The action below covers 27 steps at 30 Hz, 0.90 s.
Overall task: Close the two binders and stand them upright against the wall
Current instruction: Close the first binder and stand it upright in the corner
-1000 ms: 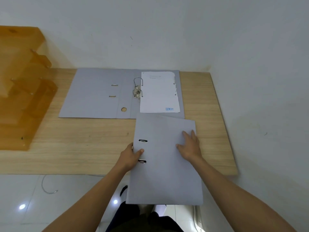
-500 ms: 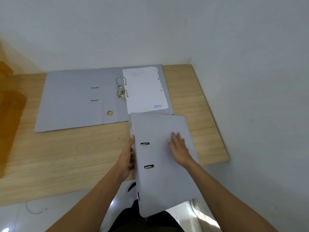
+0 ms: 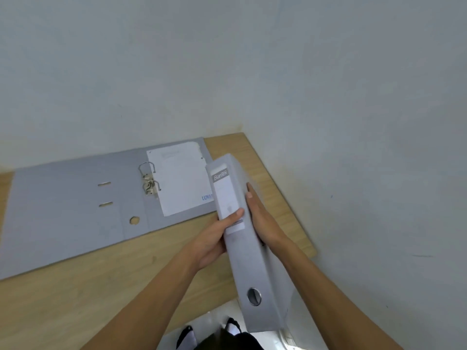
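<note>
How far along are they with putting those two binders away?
Roughly halfway. One closed binder is held spine-up between the left hand and right hand, not yet against the wall. The open binder lies flat on the desk, rings and paper showing; it needs closing and standing.

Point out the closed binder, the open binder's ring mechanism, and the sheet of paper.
closed binder (image 3: 242,251), head view, on its spine below the label.
ring mechanism (image 3: 149,181), head view, on the metal rings.
sheet of paper (image 3: 180,178), head view, mid-page.
</note>
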### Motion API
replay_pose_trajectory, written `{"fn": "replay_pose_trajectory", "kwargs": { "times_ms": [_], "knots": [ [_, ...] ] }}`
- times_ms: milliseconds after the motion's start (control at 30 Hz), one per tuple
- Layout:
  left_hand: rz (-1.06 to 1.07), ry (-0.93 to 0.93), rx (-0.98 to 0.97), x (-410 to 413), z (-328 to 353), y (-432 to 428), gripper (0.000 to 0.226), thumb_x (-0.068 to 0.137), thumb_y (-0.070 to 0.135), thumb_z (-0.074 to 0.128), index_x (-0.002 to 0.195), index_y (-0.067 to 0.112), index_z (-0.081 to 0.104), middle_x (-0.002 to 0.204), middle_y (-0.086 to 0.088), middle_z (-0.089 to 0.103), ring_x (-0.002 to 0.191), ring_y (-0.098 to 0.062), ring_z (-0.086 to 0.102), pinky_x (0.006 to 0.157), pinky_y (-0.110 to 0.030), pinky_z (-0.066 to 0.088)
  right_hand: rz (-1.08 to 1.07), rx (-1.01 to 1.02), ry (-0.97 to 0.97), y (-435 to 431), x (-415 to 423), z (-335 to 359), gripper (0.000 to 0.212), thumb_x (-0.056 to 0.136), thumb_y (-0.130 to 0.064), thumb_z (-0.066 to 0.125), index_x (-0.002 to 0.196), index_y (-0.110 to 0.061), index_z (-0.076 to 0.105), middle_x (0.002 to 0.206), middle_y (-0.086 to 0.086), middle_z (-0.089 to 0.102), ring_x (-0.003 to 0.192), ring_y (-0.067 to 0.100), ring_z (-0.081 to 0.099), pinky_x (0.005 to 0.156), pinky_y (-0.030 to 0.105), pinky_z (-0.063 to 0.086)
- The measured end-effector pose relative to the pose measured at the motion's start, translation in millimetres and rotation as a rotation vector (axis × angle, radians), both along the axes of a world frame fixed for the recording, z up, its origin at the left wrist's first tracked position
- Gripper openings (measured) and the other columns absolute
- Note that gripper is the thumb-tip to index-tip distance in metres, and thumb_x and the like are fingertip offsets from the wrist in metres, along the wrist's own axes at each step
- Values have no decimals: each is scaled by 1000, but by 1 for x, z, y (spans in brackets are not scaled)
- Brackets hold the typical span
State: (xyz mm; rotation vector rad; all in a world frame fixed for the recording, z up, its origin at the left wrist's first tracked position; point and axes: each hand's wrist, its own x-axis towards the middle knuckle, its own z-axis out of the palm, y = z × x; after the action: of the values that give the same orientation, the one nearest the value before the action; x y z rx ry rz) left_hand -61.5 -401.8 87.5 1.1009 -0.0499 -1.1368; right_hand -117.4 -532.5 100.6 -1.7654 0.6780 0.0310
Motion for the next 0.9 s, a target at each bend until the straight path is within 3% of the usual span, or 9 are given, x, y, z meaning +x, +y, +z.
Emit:
{"fn": "replay_pose_trajectory", "kwargs": {
  "times_ms": [133, 267, 400, 500, 600, 667, 733, 800, 900],
  "knots": [
    [-17, -216, -66, 14, 30, -23, 61, 86, 32, 74, 142, 26, 52, 130, -1, 72, 117, -24, 70, 99, -49, 56, -13, 2, -207, -20, 6, 37, 84, 83, -83, 35, 157, -48, 18, 164, -23, 25, 148, -1, 30, 124, 38, 25],
    [26, -473, -74, 27, 52, -49, 69, 84, 26, 79, 145, 29, 47, 130, 5, 71, 115, -16, 71, 95, -41, 58, -17, -31, -382, -43, 14, 72, 71, 96, -59, 45, 159, -38, 20, 160, -24, 32, 135, -16, 41, 108, 11, 38],
    [32, -671, -31, 38, 53, -75, 87, 81, 23, 81, 153, 38, 33, 140, 12, 62, 124, -9, 63, 97, -37, 57, -36, -90, -464, -73, 19, 80, 56, 99, -39, 58, 152, -30, 41, 145, -10, 59, 128, 7, 60, 102, 30, 53],
    [1, -734, 15, 48, 40, -90, 97, 81, 18, 81, 157, 38, 23, 148, 13, 54, 136, -10, 52, 103, -36, 54, -47, -101, -448, -92, 16, 70, 55, 94, -28, 68, 146, -24, 50, 134, -7, 67, 121, 8, 65, 97, 28, 56],
    [-5, -757, 81, 50, 27, -101, 94, 84, 11, 78, 158, 31, 23, 142, 14, 57, 135, -15, 53, 87, -14, 55, -25, -82, -406, -106, 9, 54, 66, 88, -19, 76, 148, -22, 49, 137, -7, 66, 126, 6, 62, 99, 23, 53],
    [-20, -781, 112, 50, 21, -110, 94, 86, 11, 77, 159, 28, 21, 149, 11, 52, 134, -15, 53, 82, -6, 51, -48, -42, -388, -117, 6, 44, 67, 86, -14, 77, 148, -20, 50, 137, -5, 67, 126, 7, 62, 101, 25, 53],
    [-47, -821, 126, 53, 20, -120, 96, 86, 14, 77, 160, 29, 17, 157, 10, 44, 133, -11, 53, 93, -9, 50, -87, -10, -385, -129, 4, 40, 62, 85, -10, 77, 143, -17, 55, 130, -6, 71, 121, 8, 65, 94, 23, 55],
    [-84, -862, 152, 60, 16, -132, 100, 84, 19, 79, 161, 29, 15, 159, 8, 42, 137, -11, 51, 109, -25, 47, -118, -5, -382, -143, 4, 38, 56, 84, -9, 78, 137, -16, 61, 123, -6, 74, 117, 10, 68, 90, 23, 56],
    [-149, -880, 212, 70, 11, -149, 110, 79, 28, 82, 161, 29, 9, 157, 4, 44, 137, -17, 51, 111, -42, 47, -150, 5, -375, -161, 8, 37, 50, 83, -13, 79, 130, -19, 66, 122, -3, 75, 117, 14, 69, 94, 30, 57]
  ]
}}
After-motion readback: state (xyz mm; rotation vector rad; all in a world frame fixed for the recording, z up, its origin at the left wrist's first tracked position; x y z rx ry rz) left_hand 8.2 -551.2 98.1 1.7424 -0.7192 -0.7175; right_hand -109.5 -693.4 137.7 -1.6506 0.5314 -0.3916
